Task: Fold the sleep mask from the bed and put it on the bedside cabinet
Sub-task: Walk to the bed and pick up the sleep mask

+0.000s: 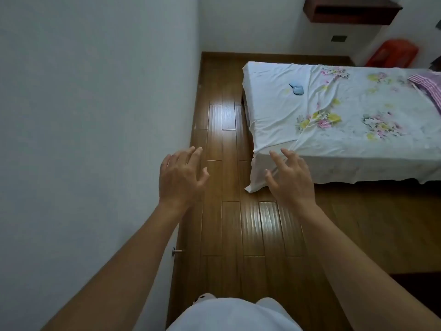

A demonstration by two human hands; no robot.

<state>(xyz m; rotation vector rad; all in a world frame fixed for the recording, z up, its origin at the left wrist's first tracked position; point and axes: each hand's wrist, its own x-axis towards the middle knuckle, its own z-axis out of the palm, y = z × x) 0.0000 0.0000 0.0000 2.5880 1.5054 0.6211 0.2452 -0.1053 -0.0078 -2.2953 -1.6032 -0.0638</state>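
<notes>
A small light-blue sleep mask (297, 88) lies flat on the bed (274, 130), near its far left corner, on a white floral sheet. Both my arms reach forward over the wooden floor, well short of the mask. My left hand (181, 177) hovers above the floorboards with fingers spread and nothing in it. My right hand (290, 177) is also spread and empty, in front of the bed's near corner where the sheet hangs down. No bedside cabinet can be clearly made out in this view.
A white wall (95, 115) runs along my left, with a door stop (177, 251) at its base. A dark red wall shelf (350, 10) hangs at the top right, a red object (393, 56) stands behind the bed, and a striped pink cloth (427, 87) lies on it.
</notes>
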